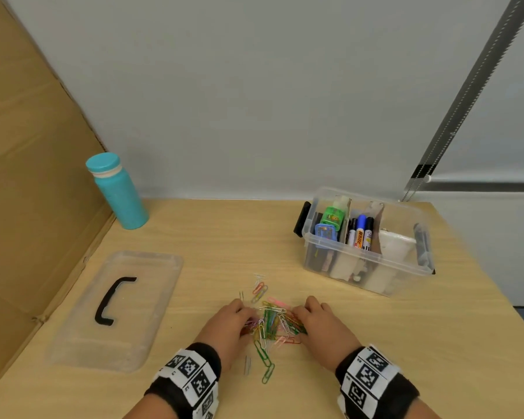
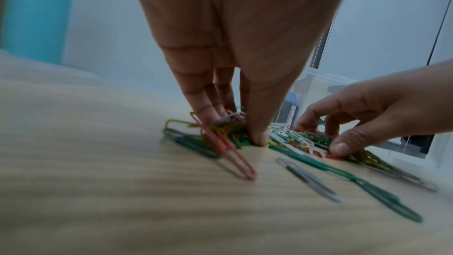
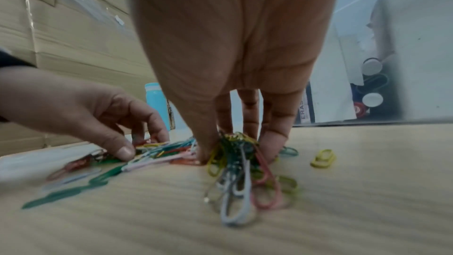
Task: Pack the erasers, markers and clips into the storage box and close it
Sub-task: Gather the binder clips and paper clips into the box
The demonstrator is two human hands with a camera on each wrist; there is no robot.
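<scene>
Overhead we see left hand and right hand flanking the paper clips, storage box open, wrist views alone show us fingertips pinching clips.

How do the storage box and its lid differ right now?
The storage box stands at the table's right rear, while the lid lies apart at the left. The box holds markers and erasers; the lid holds nothing. The lid has a black handle on top; the box has black side latches. Both are clear plastic.
</scene>
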